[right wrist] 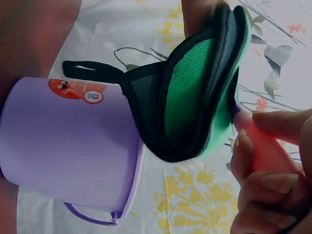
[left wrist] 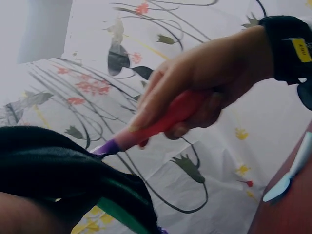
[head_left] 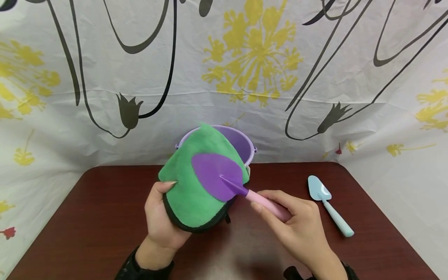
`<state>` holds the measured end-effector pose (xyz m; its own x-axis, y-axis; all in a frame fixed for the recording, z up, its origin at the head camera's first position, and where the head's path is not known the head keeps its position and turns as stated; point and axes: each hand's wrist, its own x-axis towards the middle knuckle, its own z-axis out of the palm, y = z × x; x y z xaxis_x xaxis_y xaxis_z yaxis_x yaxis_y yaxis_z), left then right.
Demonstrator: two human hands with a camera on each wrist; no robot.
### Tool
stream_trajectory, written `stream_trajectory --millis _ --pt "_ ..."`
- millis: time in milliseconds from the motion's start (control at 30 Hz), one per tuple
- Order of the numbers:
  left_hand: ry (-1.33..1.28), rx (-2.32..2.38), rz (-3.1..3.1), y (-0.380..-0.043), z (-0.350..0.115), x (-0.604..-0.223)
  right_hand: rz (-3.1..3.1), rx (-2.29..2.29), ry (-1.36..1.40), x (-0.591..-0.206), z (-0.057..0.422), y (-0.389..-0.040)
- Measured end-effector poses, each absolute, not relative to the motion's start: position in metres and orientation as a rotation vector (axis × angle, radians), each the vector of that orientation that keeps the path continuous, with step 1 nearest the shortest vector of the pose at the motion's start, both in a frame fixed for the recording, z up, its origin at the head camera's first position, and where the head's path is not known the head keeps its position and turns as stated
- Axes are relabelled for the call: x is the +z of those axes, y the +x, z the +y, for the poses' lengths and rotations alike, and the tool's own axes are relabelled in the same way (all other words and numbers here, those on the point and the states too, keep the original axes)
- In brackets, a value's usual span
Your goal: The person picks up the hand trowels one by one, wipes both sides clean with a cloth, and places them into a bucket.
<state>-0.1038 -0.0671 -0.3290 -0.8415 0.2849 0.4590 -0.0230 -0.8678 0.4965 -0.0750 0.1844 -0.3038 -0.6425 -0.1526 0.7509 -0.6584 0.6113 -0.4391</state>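
Observation:
A green cloth with dark edging (head_left: 190,194) drapes over my left hand (head_left: 161,223), whose thumb grips its side. In the right wrist view the folded cloth (right wrist: 190,97) shows layers and a dark hanging loop (right wrist: 92,73). My right hand (head_left: 297,219) holds a small trowel (head_left: 218,177) by its pink handle. The trowel's purple blade lies flat against the cloth's green face. Behind the cloth stands a purple bucket (head_left: 243,144), partly covered by it in the head view. Most of my left fingers are hidden under the cloth.
A light blue trowel (head_left: 330,206) lies on the dark brown table (head_left: 87,217), to the right of my right hand. A white sheet with printed flowers (head_left: 168,132) hangs behind the table. In the right wrist view the bucket's handle (right wrist: 90,219) hangs down its side.

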Motion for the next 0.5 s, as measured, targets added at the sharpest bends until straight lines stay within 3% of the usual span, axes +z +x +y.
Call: stream_trajectory --millis 500 --pt "0.713 2.505 1.004 -0.088 -0.03 -0.326 -2.093 0.936 0.561 -0.304 0.186 -0.076"
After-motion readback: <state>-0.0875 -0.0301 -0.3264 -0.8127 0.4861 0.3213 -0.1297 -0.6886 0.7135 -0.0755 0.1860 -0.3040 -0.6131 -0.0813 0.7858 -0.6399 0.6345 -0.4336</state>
